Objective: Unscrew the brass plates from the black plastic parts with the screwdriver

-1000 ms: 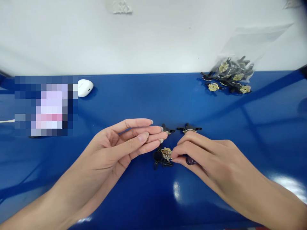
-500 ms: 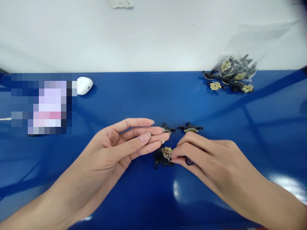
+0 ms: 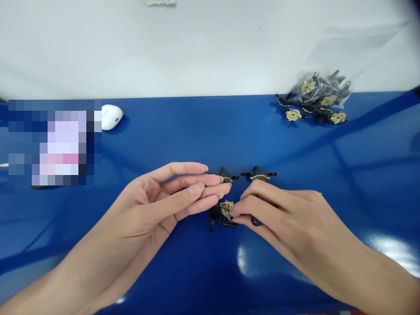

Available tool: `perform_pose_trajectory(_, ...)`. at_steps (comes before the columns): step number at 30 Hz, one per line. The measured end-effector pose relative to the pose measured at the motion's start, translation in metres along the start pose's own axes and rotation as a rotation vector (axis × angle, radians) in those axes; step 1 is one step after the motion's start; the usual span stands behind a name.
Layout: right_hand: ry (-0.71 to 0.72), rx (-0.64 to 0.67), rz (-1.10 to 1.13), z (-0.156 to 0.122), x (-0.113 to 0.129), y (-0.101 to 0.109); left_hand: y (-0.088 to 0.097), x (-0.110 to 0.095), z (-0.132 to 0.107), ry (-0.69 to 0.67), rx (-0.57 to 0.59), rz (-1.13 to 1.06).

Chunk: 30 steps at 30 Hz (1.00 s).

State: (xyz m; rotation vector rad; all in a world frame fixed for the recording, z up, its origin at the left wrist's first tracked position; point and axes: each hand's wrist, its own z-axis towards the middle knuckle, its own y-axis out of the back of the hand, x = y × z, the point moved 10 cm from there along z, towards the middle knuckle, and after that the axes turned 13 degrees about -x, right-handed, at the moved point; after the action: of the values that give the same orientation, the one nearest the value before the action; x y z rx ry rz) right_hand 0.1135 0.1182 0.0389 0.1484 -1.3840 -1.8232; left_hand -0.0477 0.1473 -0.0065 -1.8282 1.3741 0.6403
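My left hand (image 3: pixel 164 199) is held palm up with its fingers stretched out and the thumb lying over them; nothing shows in it. My right hand (image 3: pixel 285 218) is closed in a pinch, its fingertips at the right edge of a small brass-coloured round metal plate (image 3: pixel 226 208). A dark rounded thing (image 3: pixel 256 221) shows between its fingers, too hidden to name. Beside the plate and partly under it lies a black plastic part (image 3: pixel 215 213). Just beyond my hands sit two black brackets with brass-coloured plates, the left one (image 3: pixel 224 171) partly hidden by my fingertips, the right one (image 3: pixel 257 171) upright.
At the back right, a clear plastic bag (image 3: pixel 323 89) holds several similar black-and-brass parts, with loose ones (image 3: pixel 293 115) in front. A white earbud case (image 3: pixel 112 117) and a blurred-out phone-like object (image 3: pixel 64 144) lie at the left of the blue table (image 3: pixel 183 131). A white wall stands behind.
The whole view has shifted slightly, so things appear a little further left and the bag a little higher. Both hands keep nearly the same pose.
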Motion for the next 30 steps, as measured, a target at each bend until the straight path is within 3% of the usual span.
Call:
perform_pose_trajectory(10,-0.110,0.009,0.089,-0.002,-0.012,0.006,0.001,0.001,0.000,0.009,-0.008,0.004)
perform_pose_trajectory(16,-0.236,-0.125,0.135,0.002,-0.025,0.025,0.002,0.000,0.001,-0.003,-0.019,0.017)
perform_pose_trajectory(21,-0.219,-0.169,0.085,0.003,-0.021,0.029,0.003,0.001,0.000,-0.003,-0.024,0.025)
perform_pose_trajectory(30,-0.263,-0.163,0.211,0.003,-0.020,0.030,0.000,-0.002,0.002,-0.029,-0.007,0.063)
